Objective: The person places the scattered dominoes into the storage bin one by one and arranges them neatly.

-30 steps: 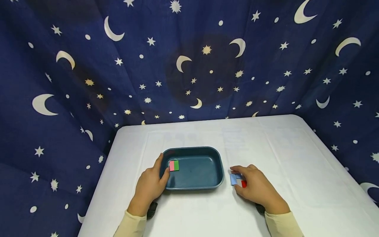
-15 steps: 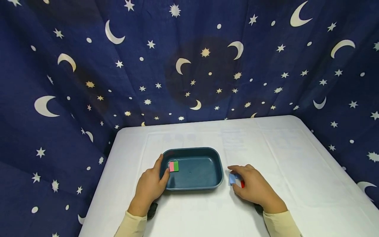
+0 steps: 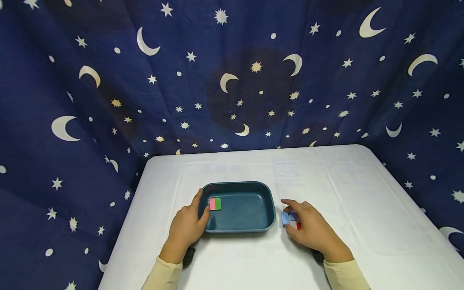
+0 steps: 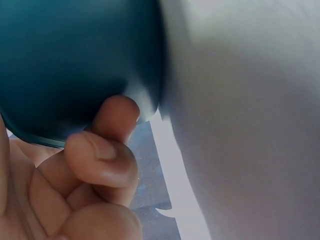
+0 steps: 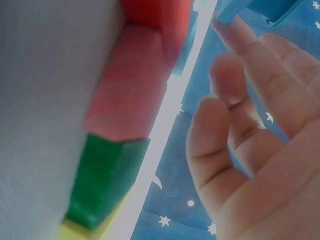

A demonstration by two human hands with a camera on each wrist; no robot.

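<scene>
A dark teal tray (image 3: pixel 243 215) sits on the white table, and my left hand (image 3: pixel 186 227) grips its left rim. The thumb reaches over the rim; in the left wrist view curled fingers (image 4: pixel 102 157) lie against the outside. Inside, near the thumb, are a pink block (image 3: pixel 212 204) and a green block (image 3: pixel 218 203). To the tray's right, my right hand (image 3: pixel 311 229) pinches a light blue block (image 3: pixel 285 218) between thumb and a finger, index finger raised. A darker blue block (image 3: pixel 292 216) and red block (image 3: pixel 299 226) show under the palm, partly hidden.
In the right wrist view a row of blocks lies beside the hand: red (image 5: pixel 160 20), pink (image 5: pixel 127 85), green (image 5: pixel 102 175) and yellow (image 5: pixel 80 231). A dark blue curtain (image 3: pixel 326 84) with moons and stars surrounds the table's (image 3: pixel 362 193) back and sides.
The head view has shifted slightly. My right index finger has lifted a little, showing another finger beneath it. The left hand keeps its grip on the tray, which stays in place.
</scene>
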